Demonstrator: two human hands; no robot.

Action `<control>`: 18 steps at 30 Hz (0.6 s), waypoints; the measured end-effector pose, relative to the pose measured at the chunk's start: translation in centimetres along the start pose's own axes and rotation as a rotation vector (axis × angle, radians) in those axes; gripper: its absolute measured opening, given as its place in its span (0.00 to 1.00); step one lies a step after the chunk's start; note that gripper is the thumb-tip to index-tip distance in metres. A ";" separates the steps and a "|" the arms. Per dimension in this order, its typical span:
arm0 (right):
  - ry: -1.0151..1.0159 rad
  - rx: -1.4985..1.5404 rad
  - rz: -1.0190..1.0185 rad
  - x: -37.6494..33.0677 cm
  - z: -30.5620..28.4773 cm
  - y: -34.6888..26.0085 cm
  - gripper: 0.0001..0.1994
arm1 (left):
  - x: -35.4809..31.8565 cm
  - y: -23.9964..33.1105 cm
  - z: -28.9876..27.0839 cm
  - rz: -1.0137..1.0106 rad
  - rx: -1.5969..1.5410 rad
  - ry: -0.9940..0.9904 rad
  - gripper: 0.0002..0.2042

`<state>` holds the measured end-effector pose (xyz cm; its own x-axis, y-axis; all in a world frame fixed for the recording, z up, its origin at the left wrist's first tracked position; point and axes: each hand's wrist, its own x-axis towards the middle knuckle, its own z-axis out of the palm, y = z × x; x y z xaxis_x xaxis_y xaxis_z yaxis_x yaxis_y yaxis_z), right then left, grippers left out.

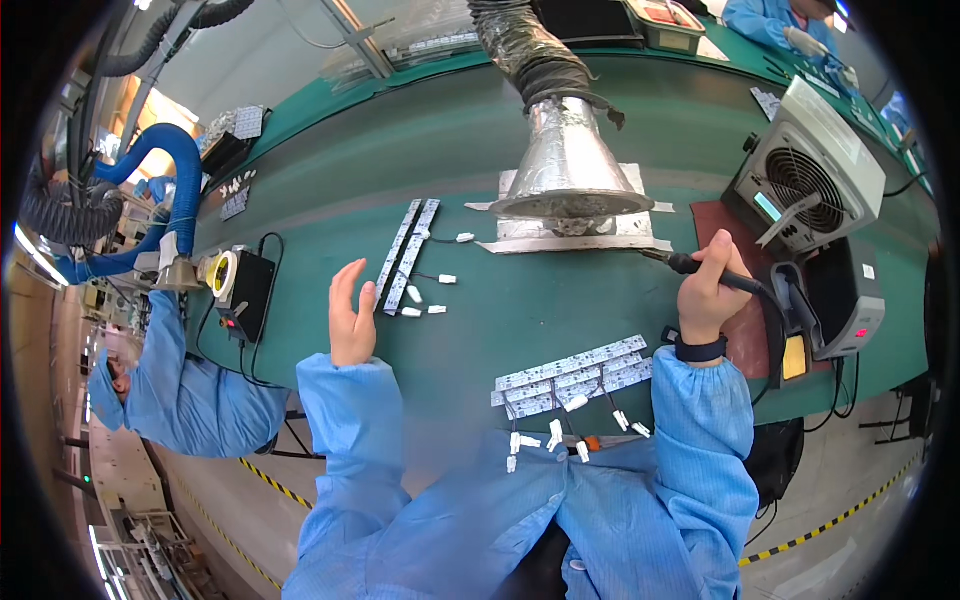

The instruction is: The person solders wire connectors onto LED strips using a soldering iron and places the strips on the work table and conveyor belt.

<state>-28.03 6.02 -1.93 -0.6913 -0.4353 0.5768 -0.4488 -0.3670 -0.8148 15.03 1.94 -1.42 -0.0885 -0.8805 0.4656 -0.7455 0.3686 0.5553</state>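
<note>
My right hand [708, 292] is closed around a soldering iron [684, 263]. Its tip points left, at the right end of the foil-covered ledge [570, 243] beneath the metal fume hood [575, 160]. My left hand [352, 318] is raised over the green mat, fingers stretched and holding nothing. Just right of it lie two narrow LED circuit strips [408, 258], side by side, with wired white connectors [447, 279] on their right. Close to my body, several more LED strips [572, 376] lie together. Their white connectors [556, 432] hang toward the table's near edge.
At right stand a benchtop fan [805, 185], a soldering station [848, 310] and a yellow sponge [794, 358] beside a brown mat [735, 335]. Left is a black box [250, 292] with cables. One co-worker [205, 390] sits at left, another [765, 20] works at far right.
</note>
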 end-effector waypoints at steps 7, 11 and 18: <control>-0.034 0.018 0.022 -0.2 -0.1 -0.1 0.24 | -3.4 11.8 1.8 0.281 -0.088 -0.570 0.21; -0.017 0.053 0.020 -0.2 0.2 -0.2 0.24 | -4.7 14.3 4.6 0.331 -0.102 -0.857 0.22; 0.005 0.058 0.043 0.1 0.0 -0.4 0.24 | -2.3 12.9 5.1 0.023 -0.321 -1.039 0.19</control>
<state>-27.93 6.09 -1.58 -0.7125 -0.4474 0.5405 -0.3851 -0.3946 -0.8343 2.25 7.21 1.10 -0.7285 -0.6385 -0.2481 -0.5423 0.3163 0.7784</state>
